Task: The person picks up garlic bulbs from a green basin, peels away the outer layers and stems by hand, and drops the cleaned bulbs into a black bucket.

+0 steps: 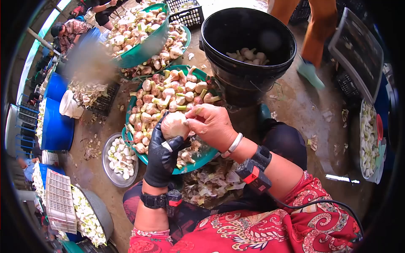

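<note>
A large garlic bulb (174,125) with purplish-white skin is held above the green basin (202,158). My left hand (163,148), in a black glove, wraps round it from the left and below. From the right, my right hand (213,126), bare with a bracelet at the wrist, pinches at the bulb's side with thumb and forefinger. Unpeeled garlic bulbs (147,105) with stems fill the basin below both hands. Loose garlic skins (213,181) lie in a heap on the ground between the knees.
A black bucket (236,80) with some bulbs inside stands ahead. Peeled garlic fills a metal bowl (106,166) at the left. Another heaped green basin (143,55) is farther off. A person's leg (314,50) stands at the upper right; another person (69,33) is at upper left.
</note>
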Demonstrator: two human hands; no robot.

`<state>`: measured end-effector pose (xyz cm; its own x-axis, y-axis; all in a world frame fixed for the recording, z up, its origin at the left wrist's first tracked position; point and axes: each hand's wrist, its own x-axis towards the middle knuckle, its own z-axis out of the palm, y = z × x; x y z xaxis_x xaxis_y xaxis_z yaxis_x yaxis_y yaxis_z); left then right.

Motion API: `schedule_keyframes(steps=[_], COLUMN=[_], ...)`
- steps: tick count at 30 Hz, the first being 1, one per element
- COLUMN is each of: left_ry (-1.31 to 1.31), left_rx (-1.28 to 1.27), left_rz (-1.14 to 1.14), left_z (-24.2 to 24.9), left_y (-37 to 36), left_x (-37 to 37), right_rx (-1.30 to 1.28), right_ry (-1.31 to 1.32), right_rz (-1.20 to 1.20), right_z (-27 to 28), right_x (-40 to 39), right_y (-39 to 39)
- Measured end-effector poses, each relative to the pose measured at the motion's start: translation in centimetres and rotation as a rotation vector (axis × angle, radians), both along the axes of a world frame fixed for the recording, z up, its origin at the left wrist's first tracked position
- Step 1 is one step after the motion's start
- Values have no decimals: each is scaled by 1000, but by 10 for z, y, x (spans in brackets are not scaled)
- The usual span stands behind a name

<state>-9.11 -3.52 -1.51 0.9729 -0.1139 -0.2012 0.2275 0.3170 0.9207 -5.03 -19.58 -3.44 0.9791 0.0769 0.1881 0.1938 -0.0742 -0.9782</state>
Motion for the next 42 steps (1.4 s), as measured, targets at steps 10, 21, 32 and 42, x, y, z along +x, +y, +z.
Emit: schedule_keyframes(steps=[10, 21, 32, 42], left_ry=[-129, 57, 129, -49], left_rx=[194, -42, -409, 116], left_rz=[82, 28, -147, -271], left_z=[-22, -15, 6, -12], left_y=[-15, -7, 13, -5], left_x=[-5, -9, -21, -15], right_rx=[-658, -374, -905, -69], right_ry=[-371, -156, 403, -11], right_rz=[-143, -243, 308, 386], right_z=[-6, -30, -47, -9], right_x=[-14, -3, 10, 6], right_y=[10, 4, -48, -42])
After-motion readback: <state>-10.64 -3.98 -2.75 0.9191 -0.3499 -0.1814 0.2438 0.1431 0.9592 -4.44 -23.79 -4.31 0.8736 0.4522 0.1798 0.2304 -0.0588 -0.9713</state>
